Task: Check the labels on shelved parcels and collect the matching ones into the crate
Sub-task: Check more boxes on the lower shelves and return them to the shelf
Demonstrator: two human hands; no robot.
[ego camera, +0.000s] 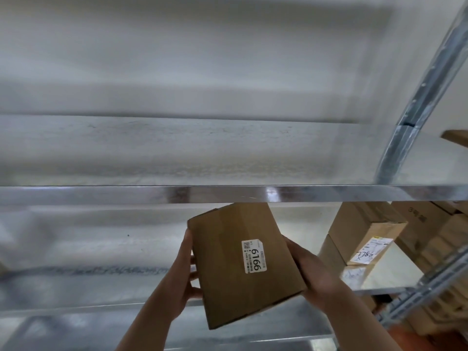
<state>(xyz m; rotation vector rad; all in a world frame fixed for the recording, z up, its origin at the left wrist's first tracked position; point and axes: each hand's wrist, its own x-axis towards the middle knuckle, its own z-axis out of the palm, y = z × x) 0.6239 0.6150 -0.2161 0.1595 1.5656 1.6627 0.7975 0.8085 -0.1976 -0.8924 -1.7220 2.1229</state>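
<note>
A brown cardboard parcel (235,264) is held up in front of the metal shelving, tilted, with its broad face toward me. A white label (254,256) on that face reads 6166. My left hand (181,282) grips the parcel's left edge, fingers curled round it. My right hand (312,274) grips its right edge from the side and behind. The parcel's top corner sits just under the upper shelf's front lip. No crate is in view.
A galvanised shelf (228,193) runs across the middle, with a lower shelf (88,282) behind the parcel. A steel upright (420,97) rises at right. Stacked cardboard boxes (364,231) with labels stand on the lower shelf at right.
</note>
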